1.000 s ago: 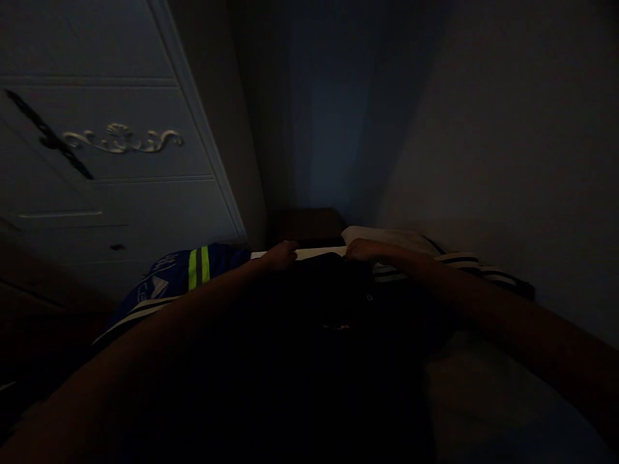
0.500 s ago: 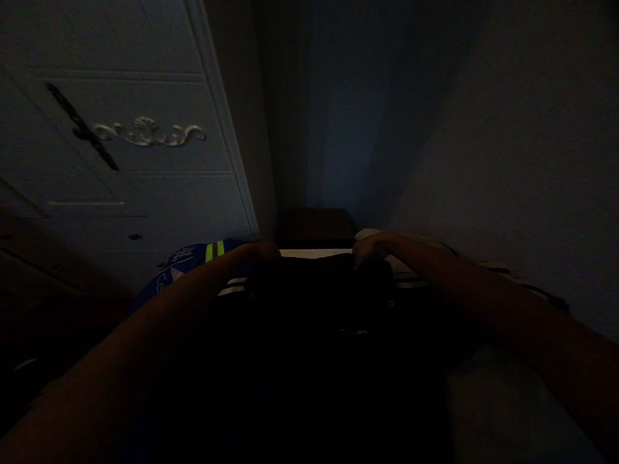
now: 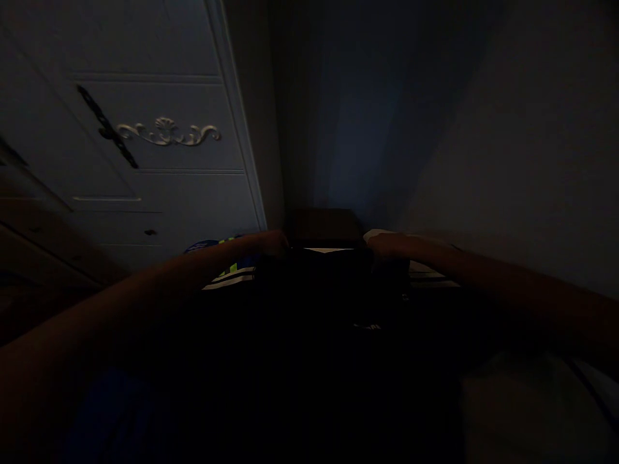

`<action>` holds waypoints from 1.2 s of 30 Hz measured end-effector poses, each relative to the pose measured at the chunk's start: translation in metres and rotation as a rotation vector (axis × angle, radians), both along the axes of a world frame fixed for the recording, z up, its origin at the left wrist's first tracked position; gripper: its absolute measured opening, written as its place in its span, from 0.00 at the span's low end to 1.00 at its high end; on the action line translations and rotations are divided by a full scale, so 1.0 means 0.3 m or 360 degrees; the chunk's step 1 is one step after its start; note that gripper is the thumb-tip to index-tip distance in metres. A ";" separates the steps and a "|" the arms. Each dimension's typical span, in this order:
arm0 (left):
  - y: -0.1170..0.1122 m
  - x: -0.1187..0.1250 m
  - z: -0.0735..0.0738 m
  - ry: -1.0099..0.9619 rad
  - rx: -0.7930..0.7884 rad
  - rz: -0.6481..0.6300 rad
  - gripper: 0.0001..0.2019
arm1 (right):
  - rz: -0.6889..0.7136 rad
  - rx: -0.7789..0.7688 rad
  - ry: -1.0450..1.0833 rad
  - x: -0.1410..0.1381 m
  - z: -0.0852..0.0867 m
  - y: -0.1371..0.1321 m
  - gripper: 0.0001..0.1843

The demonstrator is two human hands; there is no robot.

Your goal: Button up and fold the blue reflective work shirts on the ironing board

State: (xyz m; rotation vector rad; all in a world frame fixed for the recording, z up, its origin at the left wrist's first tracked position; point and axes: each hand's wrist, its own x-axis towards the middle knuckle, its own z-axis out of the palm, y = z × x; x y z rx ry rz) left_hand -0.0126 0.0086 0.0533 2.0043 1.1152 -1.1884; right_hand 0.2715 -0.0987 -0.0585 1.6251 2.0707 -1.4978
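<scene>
The room is very dark. A black garment (image 3: 333,303) lies spread in front of me over lighter bedding. My left hand (image 3: 271,243) rests closed on the garment's far left edge. At the far right edge my right hand (image 3: 389,245) is closed on the same cloth. Both arms reach forward across it. A small pale mark shows on the black cloth near its middle.
A blue garment with yellow-green stripes (image 3: 220,254) and a black-and-white striped cloth (image 3: 232,277) lie at left, behind my left arm. A white wardrobe door with a scroll ornament (image 3: 169,132) stands at left. A dark low cabinet (image 3: 326,225) sits in the corner.
Both hands have moved outward and slightly away from me along the black garment's far edge. The view has shifted, so the wardrobe sits further right and the blue garment is mostly hidden.
</scene>
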 end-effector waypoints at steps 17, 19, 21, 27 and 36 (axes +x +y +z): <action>-0.073 0.031 0.000 -0.0090 -0.0290 -0.0024 0.28 | 0.0319 0.0069 0.0263 -0.209 0.212 -0.027 0.46; -0.062 0.028 -0.010 -0.0149 -0.0325 -0.0013 0.23 | 0.0402 -0.0091 0.0211 -0.238 0.200 0.017 0.37; -0.057 0.021 -0.020 -0.0270 -0.0289 -0.0102 0.18 | 0.0495 -0.0149 0.0177 -0.251 0.171 0.052 0.25; -0.050 -0.014 -0.035 -0.0529 0.0144 -0.0160 0.09 | 0.0340 0.0227 0.0019 -0.219 0.088 0.076 0.22; -0.022 -0.006 -0.103 -0.0248 0.0301 -0.0009 0.24 | 0.0368 0.0374 -0.0336 -0.287 0.016 0.034 0.39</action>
